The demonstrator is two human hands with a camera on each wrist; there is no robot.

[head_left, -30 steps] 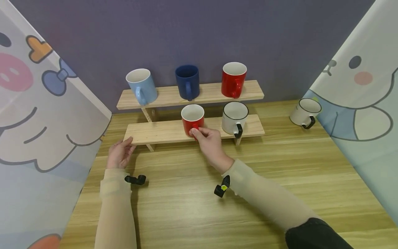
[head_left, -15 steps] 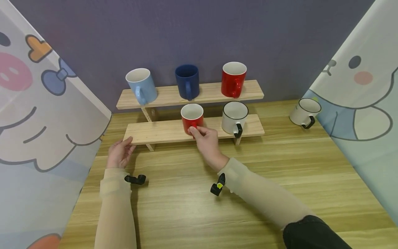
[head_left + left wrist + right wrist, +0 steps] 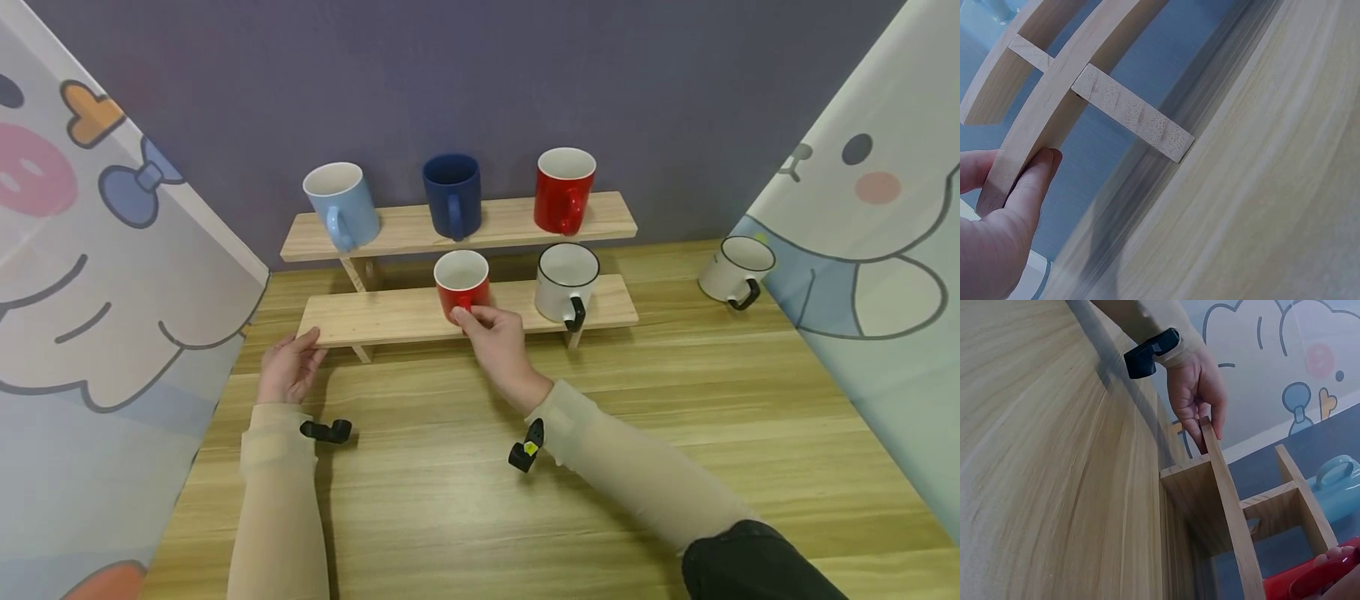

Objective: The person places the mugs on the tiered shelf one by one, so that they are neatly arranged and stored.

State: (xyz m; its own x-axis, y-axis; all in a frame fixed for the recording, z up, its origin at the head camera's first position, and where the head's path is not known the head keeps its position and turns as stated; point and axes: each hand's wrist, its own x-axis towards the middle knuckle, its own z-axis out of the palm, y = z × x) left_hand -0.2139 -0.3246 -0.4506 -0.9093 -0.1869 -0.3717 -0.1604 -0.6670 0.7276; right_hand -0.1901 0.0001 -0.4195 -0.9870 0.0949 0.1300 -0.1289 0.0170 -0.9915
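In the head view my left hand (image 3: 289, 368) grips the left end of the lower wooden shelf board (image 3: 371, 318). The left wrist view shows fingers (image 3: 1034, 181) under this board. My right hand (image 3: 504, 348) pinches the handle of a small red mug (image 3: 450, 300) with a white inside. That mug is upright at the middle of the lower board; whether its base touches the wood is hard to tell. To its right, a white mug (image 3: 553, 302) with a black rim and black handle stands on the same board.
On the upper board (image 3: 405, 239) stand a light blue mug (image 3: 356, 212), a dark blue mug (image 3: 467, 200) and a taller red mug (image 3: 551, 200). Another white mug (image 3: 723, 279) with a black handle is on the table (image 3: 420, 475) at right. Printed panels flank both sides.
My right hand and the small red mug have shifted slightly left along the lower board. The left hand keeps its grip on the board's end.
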